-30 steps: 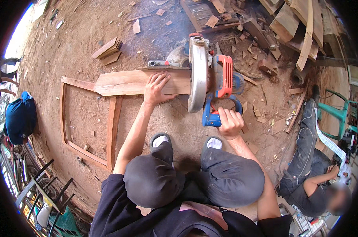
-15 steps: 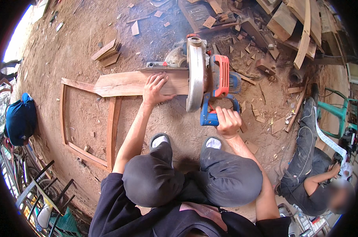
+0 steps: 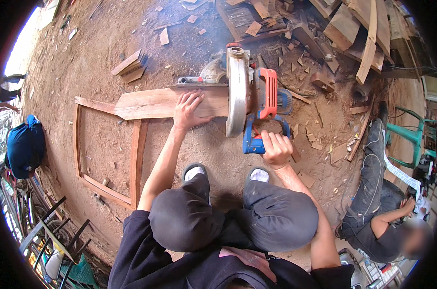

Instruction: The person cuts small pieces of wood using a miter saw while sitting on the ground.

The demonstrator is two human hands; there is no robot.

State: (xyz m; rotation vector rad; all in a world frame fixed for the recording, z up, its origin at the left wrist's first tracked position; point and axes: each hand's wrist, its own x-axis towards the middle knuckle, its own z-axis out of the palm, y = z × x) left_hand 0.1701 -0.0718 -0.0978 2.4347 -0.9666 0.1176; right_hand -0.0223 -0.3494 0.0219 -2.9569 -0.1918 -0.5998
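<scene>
A miter saw (image 3: 236, 91) with a grey metal blade guard, an orange and blue motor housing and a blue handle stands on the ground ahead of me. My right hand (image 3: 276, 149) is wrapped round its handle. A flat brown wooden board (image 3: 148, 102) lies across the saw's base against the fence, its right end reaching the blade guard. The blade itself is hidden by the guard. My left hand (image 3: 189, 110) lies flat on the board, left of the guard, with the thumb spread from the fingers.
A wooden frame (image 3: 137, 164) lies under the board's left end. Stacked offcuts (image 3: 130, 66) are beyond it; timber (image 3: 346, 31) is piled at the far right. A person (image 3: 372, 212) sits at the right near a green chair (image 3: 408, 137). Bluish haze hangs behind the saw.
Both hands, the board and the saw keep nearly the same positions. Dark shapes at the far left edge have shifted.
</scene>
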